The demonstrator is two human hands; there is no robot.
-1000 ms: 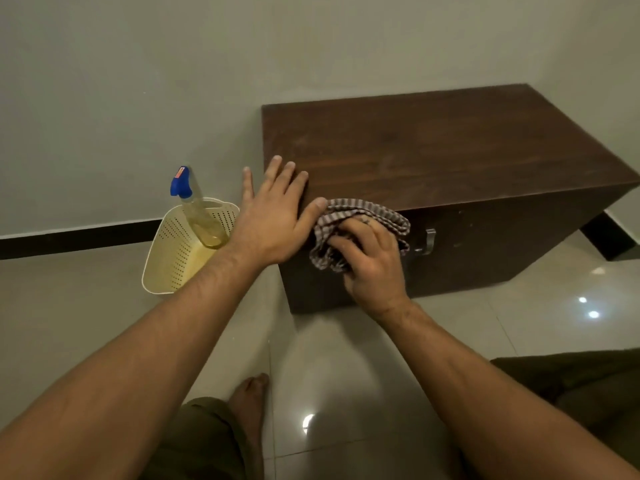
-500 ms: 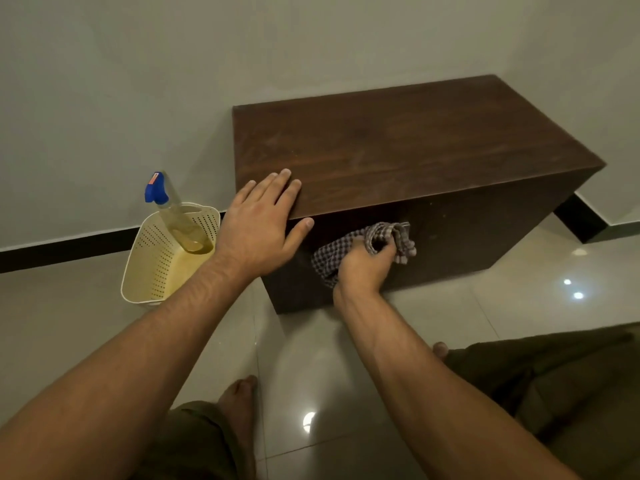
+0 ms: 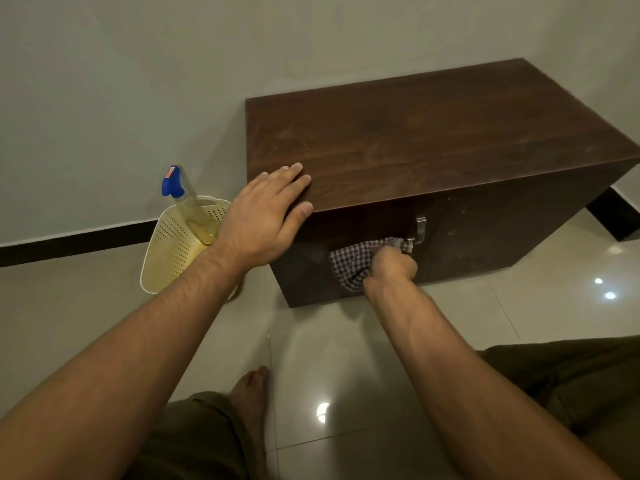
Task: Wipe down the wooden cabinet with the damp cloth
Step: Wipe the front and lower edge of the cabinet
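Observation:
A low dark wooden cabinet point(image 3: 433, 140) stands on the floor against the wall. My left hand point(image 3: 263, 220) lies flat, fingers spread, on its front left top corner. My right hand point(image 3: 391, 266) is closed on a checked cloth point(image 3: 349, 263) and presses it against the cabinet's front face, low down, just left of a metal handle point(image 3: 420, 230). The cloth bunches out to the left of and below my fist.
A cream perforated basket point(image 3: 173, 251) holding a spray bottle with a blue trigger point(image 3: 172, 183) stands on the floor left of the cabinet, by the wall. Glossy floor tiles point(image 3: 332, 358) lie in front. My bare foot point(image 3: 249, 389) and my knees are below.
My right hand has carried the cloth from the cabinet's top front edge down onto the front face and slid it right toward the handle. My left hand stays on the corner.

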